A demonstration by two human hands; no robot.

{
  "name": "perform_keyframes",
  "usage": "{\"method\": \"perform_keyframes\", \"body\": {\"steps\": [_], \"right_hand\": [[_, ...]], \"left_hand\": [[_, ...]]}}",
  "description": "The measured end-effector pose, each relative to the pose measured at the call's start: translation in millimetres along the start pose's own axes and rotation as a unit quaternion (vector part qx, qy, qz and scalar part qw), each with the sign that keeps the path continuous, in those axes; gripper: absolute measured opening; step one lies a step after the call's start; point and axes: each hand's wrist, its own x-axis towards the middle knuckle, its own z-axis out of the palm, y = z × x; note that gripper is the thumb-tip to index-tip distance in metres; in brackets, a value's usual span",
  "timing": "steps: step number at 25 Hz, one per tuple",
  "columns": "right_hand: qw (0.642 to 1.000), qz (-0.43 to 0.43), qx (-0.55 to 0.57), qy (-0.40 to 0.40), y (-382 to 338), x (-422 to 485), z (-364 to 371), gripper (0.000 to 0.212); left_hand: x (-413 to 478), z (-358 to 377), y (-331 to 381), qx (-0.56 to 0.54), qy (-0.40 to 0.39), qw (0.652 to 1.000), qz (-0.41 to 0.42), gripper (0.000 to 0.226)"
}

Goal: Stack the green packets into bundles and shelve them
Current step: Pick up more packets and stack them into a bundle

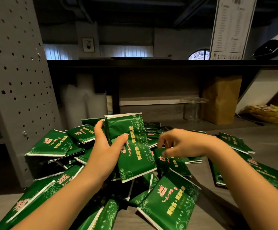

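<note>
A heap of green packets (55, 143) with pink and yellow print lies spread over the grey surface (267, 135) in front of me. My left hand (106, 146) grips a small stack of green packets (135, 156) held upright above the heap, thumb across the front, fingers behind the left edge. My right hand (178, 143), blurred, hovers palm-down just right of that stack, fingers curled loosely over a packet (173, 163) in the pile. Whether it touches that packet is unclear.
A grey perforated shelf upright (15, 77) stands at the left. A dark shelf board (151, 63) runs overhead. Behind the heap stand white rolls (83, 100), clear cups (193, 108), a brown paper bag (221, 98) and a yellow basket (267, 113).
</note>
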Motion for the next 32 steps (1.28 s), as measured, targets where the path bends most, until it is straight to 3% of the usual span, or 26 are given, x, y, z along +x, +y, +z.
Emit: {"method": "perform_keyframes", "body": {"steps": [3, 10, 18, 21, 25, 28, 32], "right_hand": [[0.986, 0.076, -0.028, -0.143, 3, -1, 0, 0.041], [0.970, 0.044, -0.130, -0.198, -10, 1, 13, 0.041], [0.987, 0.009, -0.092, -0.134, -2, 3, 14, 0.015], [1.000, 0.019, -0.022, -0.011, 10, 6, 9, 0.031], [0.989, -0.001, 0.014, 0.147, 20, 20, 20, 0.045], [0.988, 0.029, -0.026, 0.146, 30, 21, 22, 0.047], [0.988, 0.142, -0.054, 0.000, 31, 6, 6, 0.058]], "left_hand": [[1, -2, 0, -0.001, 0.003, 1.000, 0.005, 0.063], [1, 0, -3, 0.000, -0.001, 1.000, -0.006, 0.060], [-1, 1, 0, -0.011, -0.004, 1.000, -0.007, 0.062], [-1, 1, 1, -0.011, -0.004, 1.000, -0.003, 0.060], [-1, 1, 0, -0.013, -0.001, 1.000, -0.002, 0.065], [-2, 3, 0, -0.014, -0.002, 1.000, -0.006, 0.065], [-3, 3, 2, -0.014, -0.005, 1.000, -0.009, 0.064]]}}
